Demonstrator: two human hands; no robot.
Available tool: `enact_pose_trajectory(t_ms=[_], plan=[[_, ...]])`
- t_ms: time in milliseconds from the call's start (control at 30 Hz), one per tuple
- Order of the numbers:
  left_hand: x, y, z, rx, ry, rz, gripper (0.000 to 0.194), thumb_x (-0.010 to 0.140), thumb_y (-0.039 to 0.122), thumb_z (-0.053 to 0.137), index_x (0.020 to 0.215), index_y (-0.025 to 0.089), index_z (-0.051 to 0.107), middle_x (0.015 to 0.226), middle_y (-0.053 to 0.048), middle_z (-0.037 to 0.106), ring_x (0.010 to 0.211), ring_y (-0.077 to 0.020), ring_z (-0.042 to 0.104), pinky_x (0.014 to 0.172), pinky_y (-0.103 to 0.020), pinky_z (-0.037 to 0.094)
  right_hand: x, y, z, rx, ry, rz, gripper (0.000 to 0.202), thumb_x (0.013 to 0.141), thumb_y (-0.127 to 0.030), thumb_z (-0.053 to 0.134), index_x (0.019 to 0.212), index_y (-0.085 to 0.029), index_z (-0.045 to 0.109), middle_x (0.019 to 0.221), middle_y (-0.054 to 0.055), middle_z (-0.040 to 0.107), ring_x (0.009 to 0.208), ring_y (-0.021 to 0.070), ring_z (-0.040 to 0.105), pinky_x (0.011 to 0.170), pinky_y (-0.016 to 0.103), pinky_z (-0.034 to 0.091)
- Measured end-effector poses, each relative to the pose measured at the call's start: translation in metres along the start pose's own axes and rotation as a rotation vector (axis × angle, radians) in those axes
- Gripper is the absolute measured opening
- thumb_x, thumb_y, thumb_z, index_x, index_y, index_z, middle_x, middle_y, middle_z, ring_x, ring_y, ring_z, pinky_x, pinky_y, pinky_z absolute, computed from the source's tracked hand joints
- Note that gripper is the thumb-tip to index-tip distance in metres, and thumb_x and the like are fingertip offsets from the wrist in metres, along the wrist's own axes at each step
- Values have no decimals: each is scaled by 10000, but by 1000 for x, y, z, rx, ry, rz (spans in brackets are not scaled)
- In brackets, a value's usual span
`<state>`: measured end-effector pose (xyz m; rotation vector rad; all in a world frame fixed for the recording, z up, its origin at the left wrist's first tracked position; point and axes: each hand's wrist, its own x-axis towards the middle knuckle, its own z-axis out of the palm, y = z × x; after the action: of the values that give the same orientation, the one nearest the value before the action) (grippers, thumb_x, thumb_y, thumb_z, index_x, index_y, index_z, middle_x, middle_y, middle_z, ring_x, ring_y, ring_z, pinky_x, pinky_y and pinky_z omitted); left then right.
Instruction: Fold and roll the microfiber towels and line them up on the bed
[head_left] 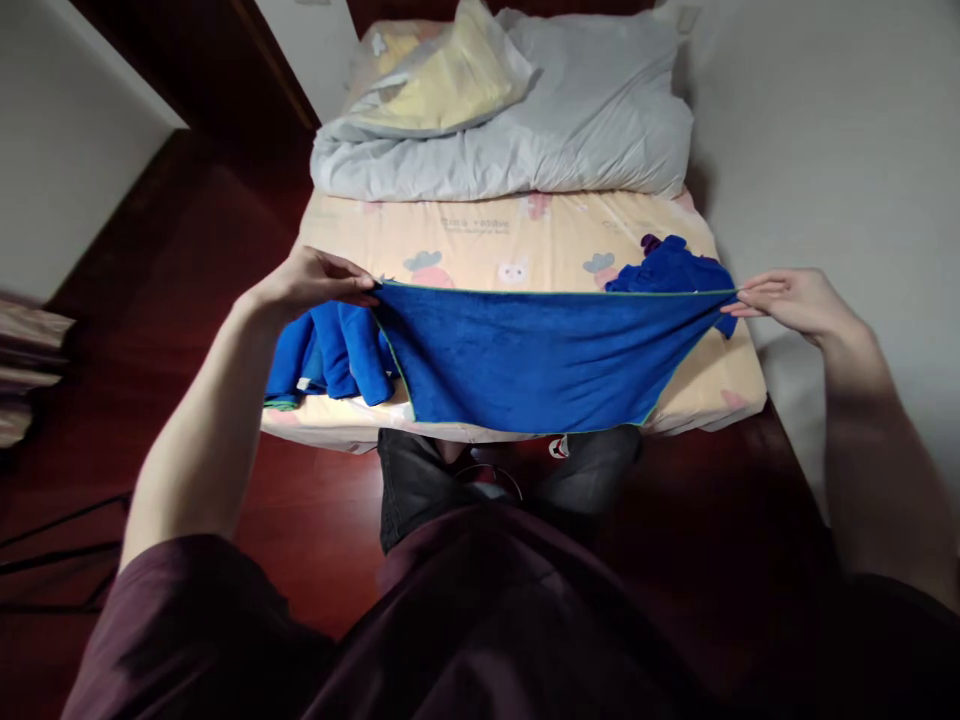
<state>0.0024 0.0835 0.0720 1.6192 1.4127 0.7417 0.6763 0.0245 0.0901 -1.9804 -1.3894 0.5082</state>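
Left hand (pixel 311 285) and right hand (pixel 791 300) each pinch a top corner of the blue towel (pixel 525 355), stretched taut above the bed (pixel 487 235). More blue cloth (pixel 326 355) lies beneath the left hand; pillows (pixel 600 130) beyond.

A bed (pixel 525 240) with a printed peach sheet carries a grey duvet (pixel 585 130) and a yellow pillow in plastic (pixel 442 85). The floor (pixel 195 250) is dark red wood.
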Motion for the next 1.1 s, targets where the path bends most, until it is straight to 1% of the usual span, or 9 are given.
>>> enact_pose_trajectory(t_ms=[100,200,367,500,667,800,867,933,1100], plan=[[25,0,6,-19,75,119,898,556,710,924,1000,-48,735,813,-146,758,809,-308,785,956,-721,552,27,-3,24,73,-57,45,117,984,-91,674,1084,-37,699,1024,266,772,764,138,790,833,337,624],[34,2,8,9,210,296,859,674,688,876,1016,-82,707,846,-124,749,820,-256,782,946,-672,580,44,1,34,107,79,-103,175,1011,-50,610,1174,-35,672,1122,268,751,885,133,791,885,314,617],[13,-11,16,115,487,520,431,915,443,761,978,17,751,879,-53,745,873,-216,776,926,-553,638,39,30,48,89,250,-346,187,1010,-47,590,1172,-82,678,1107,213,758,1014,186,784,920,351,621],[-14,-56,37,207,554,503,300,924,369,751,1026,92,803,908,-70,785,852,-182,753,881,-431,650,6,76,76,66,256,-464,169,989,-123,620,1144,-140,685,1138,196,759,1073,215,767,952,371,607],[-40,-142,92,263,515,308,293,944,426,702,1010,162,809,1000,-79,813,871,-184,749,877,-386,629,-39,141,121,-86,201,-348,71,897,-172,665,953,-190,706,1069,164,772,1060,247,759,967,370,602],[-53,-201,140,348,269,140,282,964,368,597,1024,195,811,1077,-91,796,1012,-243,730,971,-442,594,-61,175,149,-349,-125,-261,147,914,-178,593,920,-215,736,1100,150,769,1074,267,727,1027,398,563],[-56,-223,159,433,139,103,271,949,325,569,973,227,820,1118,-101,778,1143,-289,671,1030,-490,552,-69,189,161,-458,-277,-239,207,914,-155,548,941,-211,746,1132,146,759,1076,275,711,1012,399,556],[-58,-241,173,542,69,90,261,930,304,569,940,245,823,1150,-108,756,1230,-325,595,1073,-529,498,-75,203,171,-539,-365,-245,233,905,-142,526,931,-203,749,1123,149,751,1077,285,692,988,395,548],[-67,-267,183,675,-8,55,329,958,278,479,974,225,804,1055,-130,713,1091,-309,577,997,-482,494,-85,230,179,-640,-456,-313,241,913,-158,515,872,-211,747,1051,144,746,1091,296,645,980,389,523]])
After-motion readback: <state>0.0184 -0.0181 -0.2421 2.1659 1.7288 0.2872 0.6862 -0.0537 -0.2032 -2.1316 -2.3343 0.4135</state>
